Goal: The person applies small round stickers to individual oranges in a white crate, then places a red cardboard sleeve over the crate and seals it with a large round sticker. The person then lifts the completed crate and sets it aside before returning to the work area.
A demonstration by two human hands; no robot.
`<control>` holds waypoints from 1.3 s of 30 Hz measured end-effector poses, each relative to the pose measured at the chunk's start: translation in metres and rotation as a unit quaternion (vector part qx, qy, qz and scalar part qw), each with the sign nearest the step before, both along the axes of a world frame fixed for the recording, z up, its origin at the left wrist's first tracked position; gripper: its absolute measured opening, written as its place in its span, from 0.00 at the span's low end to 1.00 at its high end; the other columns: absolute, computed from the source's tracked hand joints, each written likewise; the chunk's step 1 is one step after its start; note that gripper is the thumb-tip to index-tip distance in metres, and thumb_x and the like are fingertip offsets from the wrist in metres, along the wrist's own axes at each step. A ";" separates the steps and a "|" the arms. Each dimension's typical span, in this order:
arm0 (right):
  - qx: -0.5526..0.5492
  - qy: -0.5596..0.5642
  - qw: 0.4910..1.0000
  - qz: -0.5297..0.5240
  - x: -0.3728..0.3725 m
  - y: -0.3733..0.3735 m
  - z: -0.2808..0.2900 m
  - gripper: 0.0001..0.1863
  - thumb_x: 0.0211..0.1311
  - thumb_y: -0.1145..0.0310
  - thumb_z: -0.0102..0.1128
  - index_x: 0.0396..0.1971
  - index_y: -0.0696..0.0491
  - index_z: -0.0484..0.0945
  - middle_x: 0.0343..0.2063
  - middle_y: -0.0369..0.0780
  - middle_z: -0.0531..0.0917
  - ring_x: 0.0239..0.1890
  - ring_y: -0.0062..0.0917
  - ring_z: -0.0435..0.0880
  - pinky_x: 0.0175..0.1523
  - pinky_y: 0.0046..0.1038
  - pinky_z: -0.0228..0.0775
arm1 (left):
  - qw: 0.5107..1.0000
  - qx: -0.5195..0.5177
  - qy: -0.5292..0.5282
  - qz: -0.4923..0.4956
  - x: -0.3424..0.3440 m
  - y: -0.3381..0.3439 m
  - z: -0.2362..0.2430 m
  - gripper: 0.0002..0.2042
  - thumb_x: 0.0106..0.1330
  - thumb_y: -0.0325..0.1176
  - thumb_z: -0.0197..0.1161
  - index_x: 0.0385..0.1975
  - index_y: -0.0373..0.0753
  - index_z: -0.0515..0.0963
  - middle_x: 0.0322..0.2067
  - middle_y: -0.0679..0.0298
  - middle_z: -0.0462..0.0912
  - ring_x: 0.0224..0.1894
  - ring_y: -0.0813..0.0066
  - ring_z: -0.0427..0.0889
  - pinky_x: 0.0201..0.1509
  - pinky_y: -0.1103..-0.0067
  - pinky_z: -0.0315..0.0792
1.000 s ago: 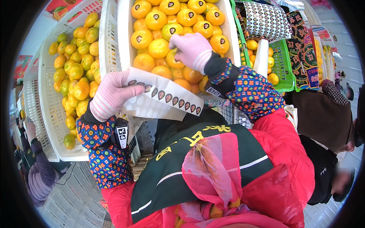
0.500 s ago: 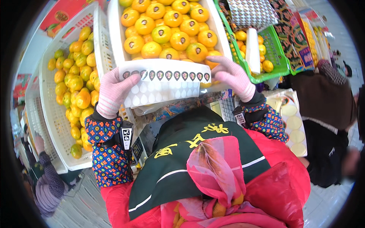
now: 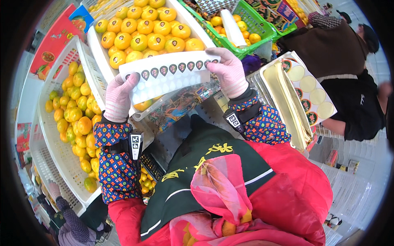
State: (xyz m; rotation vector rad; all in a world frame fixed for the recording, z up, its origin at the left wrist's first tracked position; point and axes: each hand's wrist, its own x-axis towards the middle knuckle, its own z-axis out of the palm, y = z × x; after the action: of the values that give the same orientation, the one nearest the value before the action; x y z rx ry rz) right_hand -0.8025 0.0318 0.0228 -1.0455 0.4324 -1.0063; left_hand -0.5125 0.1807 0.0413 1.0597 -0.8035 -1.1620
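A white sheet of stickers [image 3: 169,82] is stretched between my gloved hands, with one row of dark drop-shaped stickers along its top. Below that row the backing shows only pale drop shapes. My left hand [image 3: 119,96] pinches the sheet's left end, thumb on top. At the other end my right hand [image 3: 227,73] is closed on the corner, thumb near the last stickers. Just beyond the sheet stands a white crate [image 3: 97,49] full of orange mandarins [image 3: 156,42], most with a dark sticker on top. The sheet hides the crate's near part.
To the left is a white slatted crate [image 3: 49,135] of mandarins. A green basket [image 3: 264,35] with fruit stands far right. Near my right forearm lies a stack of sheets with round stickers [image 3: 308,86]. Other people are at the right [image 3: 336,53] and lower left [image 3: 76,221].
My right hand has gone from spread fingers beside the sheet to gripping its right end. The view has turned, so the crates appear further left and more round stickers show at right.
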 end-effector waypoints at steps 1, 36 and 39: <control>-0.051 0.049 0.997 -0.033 -0.004 0.006 0.003 0.23 0.56 0.85 0.64 0.54 0.60 0.78 0.42 0.39 0.85 0.43 0.21 0.84 0.51 0.23 0.76 | 1.000 -0.007 0.012 -0.005 -0.003 -0.001 0.001 0.13 0.71 0.33 0.65 0.49 0.33 0.80 0.43 0.61 0.87 0.45 0.74 0.85 0.53 0.78 0.77; -0.412 0.469 0.753 0.206 0.073 -0.057 0.041 0.12 0.57 0.58 0.70 0.35 0.50 0.83 0.29 0.41 0.85 0.37 0.36 0.84 0.43 0.35 0.75 | 0.841 0.138 -0.519 0.063 -0.043 -0.004 0.019 0.10 0.67 0.38 0.65 0.36 0.36 0.83 0.23 0.56 0.79 0.28 0.66 0.78 0.34 0.72 0.73; -0.517 0.407 0.744 0.118 0.079 -0.057 0.037 0.11 0.54 0.59 0.71 0.35 0.47 0.85 0.29 0.39 0.84 0.39 0.34 0.83 0.44 0.35 0.74 | 0.836 0.158 -0.523 0.054 -0.041 -0.004 0.016 0.11 0.66 0.39 0.64 0.36 0.38 0.83 0.24 0.54 0.80 0.31 0.59 0.80 0.36 0.69 0.73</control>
State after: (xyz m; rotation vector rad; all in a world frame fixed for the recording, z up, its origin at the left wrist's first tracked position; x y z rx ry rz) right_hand -0.7234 -0.0250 0.0602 -2.5265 0.4033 -0.4382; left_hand -0.5537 0.1768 0.0574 2.0508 -1.3814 -0.5406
